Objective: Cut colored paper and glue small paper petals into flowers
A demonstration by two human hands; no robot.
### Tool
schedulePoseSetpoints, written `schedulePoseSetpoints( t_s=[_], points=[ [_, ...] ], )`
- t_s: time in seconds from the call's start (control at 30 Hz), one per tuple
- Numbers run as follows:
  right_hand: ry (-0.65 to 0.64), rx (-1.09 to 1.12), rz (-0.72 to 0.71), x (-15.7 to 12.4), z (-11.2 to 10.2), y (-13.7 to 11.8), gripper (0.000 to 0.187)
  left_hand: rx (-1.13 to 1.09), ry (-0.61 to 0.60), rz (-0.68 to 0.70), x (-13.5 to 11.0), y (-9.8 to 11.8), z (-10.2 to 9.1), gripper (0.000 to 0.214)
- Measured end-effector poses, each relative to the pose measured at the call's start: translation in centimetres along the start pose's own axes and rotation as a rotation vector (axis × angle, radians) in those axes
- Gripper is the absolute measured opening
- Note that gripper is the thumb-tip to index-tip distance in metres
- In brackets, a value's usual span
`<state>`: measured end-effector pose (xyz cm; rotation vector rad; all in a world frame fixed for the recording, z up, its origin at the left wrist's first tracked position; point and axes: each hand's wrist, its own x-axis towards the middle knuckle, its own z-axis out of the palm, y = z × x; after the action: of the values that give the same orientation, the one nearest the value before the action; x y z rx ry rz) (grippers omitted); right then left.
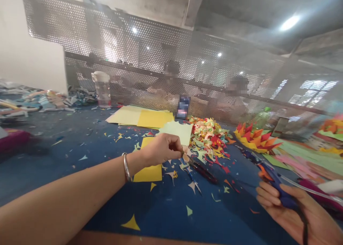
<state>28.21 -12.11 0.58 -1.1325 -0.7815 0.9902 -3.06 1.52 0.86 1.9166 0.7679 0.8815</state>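
Green sheet: a pale green paper square was held up just above centre frame, tilted, its lower corner pinched in the left hand.
Left hand: the left hand sat at centre frame, fingers curled closed with thumb and forefinger nipped on the sheet's corner; a metal bangle ringed the wrist.
Right hand: the right hand lay at lower right, palm up, fingers loosely curled around the dark blue handles of a pair of scissors; blades pointed up-left and were motion-blurred, so whether they stood open could not be told.
Below the left hand: a yellow paper sheet lay flat on the blue table top, partly hidden by the wrist.
Right of the left hand: a second pair of dark scissors lay on the table, beside a heap of coloured paper offcuts.
Scatter: small triangular scraps were strewn over the table, centre to bottom.
Right centre: a folded paper piece with red and orange points stood beyond the heap; loose pink and green sheets lay at right edge.
Upper centre: a stack of pale yellow sheets rested near the perforated metal screen.
Upper left: a clear bottle with white lid stood against the screen.
Behind screen: other people were seated, blurred.
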Motion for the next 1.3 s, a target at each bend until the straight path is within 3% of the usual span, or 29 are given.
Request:
schedulePoseSetpoints(
  t_s=[0.1, 0.17, 0.47, 0.63, 0.87, 1.13, 1.3],
  points=[
    [-0.13, 0.273, 0.291, -0.4, 1.2, 0.4, 0.015, -0.053, -0.025, 0.021, 0.1, -0.1, 0.2, 0.006],
    [-0.159, 0.344, 0.299, -0.6, 1.7, 0.6, 0.008, -0.089, -0.046, 0.031, 0.1, -0.1, 0.3, 0.008],
    [-0.382, 0.448, 0.258, -1.6, 4.0, 1.2, 0.015, -0.153, -0.131, 0.102, 0.0, -0.3, 0.2, 0.011],
    [-0.399, 0.417, 0.271, -2.1, 5.5, 1.3, 0.012, -0.158, -0.115, 0.127, 0.0, -0.3, 0.4, 0.013],
    [-0.327, 0.087, 0.149, -2.5, 6.4, 1.8, 0.02, -0.124, -0.111, 0.111, 0.1, -0.4, 0.6, 0.015],
    [-0.038, -0.502, -0.085, -3.2, 6.4, 3.9, 0.03, -0.07, -0.095, 0.109, -0.1, 0.3, 0.7, 0.006],
    [-0.012, -0.656, -0.189, -3.4, 5.9, 4.5, 0.03, 0.005, -0.076, 0.067, -0.2, 0.5, 0.9, 0.007]
  ],
)
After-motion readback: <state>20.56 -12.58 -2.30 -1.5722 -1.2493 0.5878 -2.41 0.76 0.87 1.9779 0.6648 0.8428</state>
